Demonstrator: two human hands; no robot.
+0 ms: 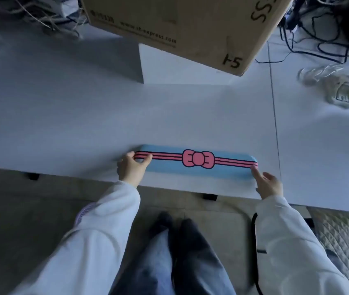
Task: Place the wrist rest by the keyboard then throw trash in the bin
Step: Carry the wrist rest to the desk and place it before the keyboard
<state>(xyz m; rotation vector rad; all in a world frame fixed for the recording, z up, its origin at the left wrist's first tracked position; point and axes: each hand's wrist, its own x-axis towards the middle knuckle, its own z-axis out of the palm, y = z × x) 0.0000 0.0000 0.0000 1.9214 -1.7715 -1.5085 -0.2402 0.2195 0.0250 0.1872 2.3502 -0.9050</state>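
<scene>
A long blue wrist rest (197, 171) with pink stripes and a pink bow lies flat near the front edge of the white table (84, 124). My left hand (132, 168) grips its left end, thumb and fingers pinched on the striped band. My right hand (267, 184) touches its right end with the index fingertip, the other fingers loose. A crumpled clear plastic wrapper (335, 81) lies at the far right of the table. No keyboard and no bin are in view.
A large cardboard box (180, 24) stands at the back of the table, overhanging a white block (182, 64). Tangled cables (322, 30) lie at the back right, string and clutter at the back left. My legs and a quilted cushion (344, 235) are below the table edge.
</scene>
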